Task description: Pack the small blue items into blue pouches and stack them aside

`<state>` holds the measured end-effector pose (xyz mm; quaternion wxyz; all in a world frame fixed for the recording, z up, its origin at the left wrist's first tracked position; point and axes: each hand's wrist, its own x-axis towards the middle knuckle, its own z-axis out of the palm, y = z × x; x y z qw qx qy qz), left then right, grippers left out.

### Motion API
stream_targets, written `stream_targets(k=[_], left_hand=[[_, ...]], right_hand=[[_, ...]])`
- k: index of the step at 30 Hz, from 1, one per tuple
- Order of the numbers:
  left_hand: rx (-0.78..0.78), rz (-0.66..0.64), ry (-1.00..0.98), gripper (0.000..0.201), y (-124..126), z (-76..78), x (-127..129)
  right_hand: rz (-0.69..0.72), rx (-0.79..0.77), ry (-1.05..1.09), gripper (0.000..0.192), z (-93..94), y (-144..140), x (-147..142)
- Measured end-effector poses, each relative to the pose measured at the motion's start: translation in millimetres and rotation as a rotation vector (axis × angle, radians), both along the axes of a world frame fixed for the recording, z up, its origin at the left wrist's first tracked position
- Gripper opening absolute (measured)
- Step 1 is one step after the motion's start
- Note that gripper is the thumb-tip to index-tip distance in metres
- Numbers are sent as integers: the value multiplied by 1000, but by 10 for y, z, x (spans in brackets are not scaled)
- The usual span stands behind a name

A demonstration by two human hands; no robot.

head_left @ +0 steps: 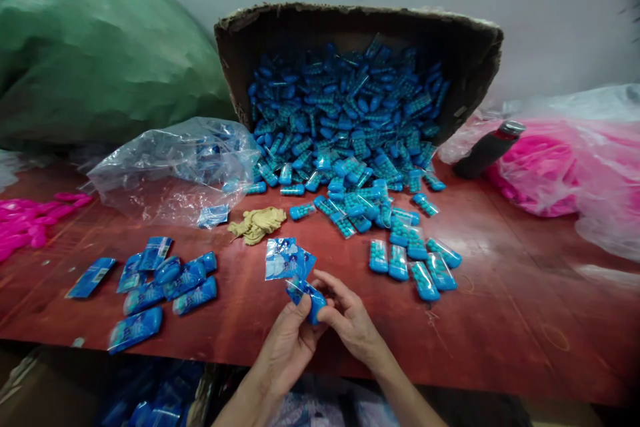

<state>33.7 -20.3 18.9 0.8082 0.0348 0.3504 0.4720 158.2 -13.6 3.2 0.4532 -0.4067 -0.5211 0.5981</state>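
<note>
far to the left a few pink pieces (30,223) lie on the red table (500,307), with a big green sack (100,60) behind them. nearer the front is a little heap of blue wrapped packs (165,287). behind that heap a clear plastic bag (175,170) lies crumpled, and just beside it sits a tan cloth (257,223). in the middle, at the table's front edge, the left hand (287,340) has its fingers closed around the lower end of a small blue case (313,300), and a few flat blue labels (287,260) stick up from the same grip. the right hand (350,320) pinches the other side of the case with thumb and fingertips. the case looks light, hard and smooth, so it may slip; holding it by its two long sides seems best. the labels look thin and bendy, so the edges are the place to pinch. behind the hands a cardboard box (475,53) lies tipped on its side, and blue cases (350,120) spill out of it onto the table. more of them lie in a loose bunch to the right of the hands. far right, a dark bottle (487,150) leans on a clear bag of pink things (560,160).
</note>
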Motion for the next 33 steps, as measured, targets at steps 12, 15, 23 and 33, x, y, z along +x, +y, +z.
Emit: stream_targets(k=[12, 15, 23, 33], left_hand=[[-21, -5, 161, 15, 26, 54, 5], [-71, 43, 190, 15, 10, 38, 23], [-1, -40, 97, 16, -6, 69, -64], [-11, 99, 130, 15, 58, 173, -300]], right_hand=[[-16, -32, 78, 40, -18, 0, -60], [52, -45, 37, 41, 14, -5, -51], [-20, -75, -62, 41, -8, 4, -102], [31, 50, -187, 42, -1, 0, -187]])
